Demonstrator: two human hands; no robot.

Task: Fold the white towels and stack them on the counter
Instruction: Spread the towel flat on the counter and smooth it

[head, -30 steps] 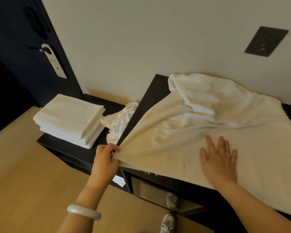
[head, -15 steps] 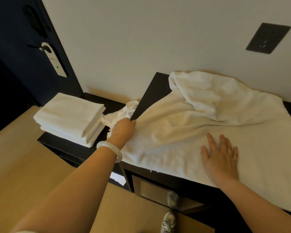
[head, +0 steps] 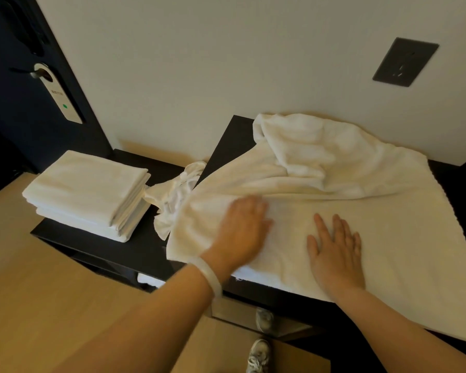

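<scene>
The large white terry towel (head: 347,216) lies spread over the raised black counter top (head: 234,135), its near edge overhanging the front lip and its right side cut off by the frame. Both hands lie flat on it, gripping nothing: the right hand (head: 334,254) has splayed fingers and the left hand (head: 242,227) is blurred. A stack of folded white towels (head: 89,189) sits on the lower black shelf (head: 97,246). Print on the pale door hanger (head: 59,95) is unreadable.

The left hand (head: 244,227) is motion-blurred; the towel (head: 361,224) runs off the right edge.
</scene>
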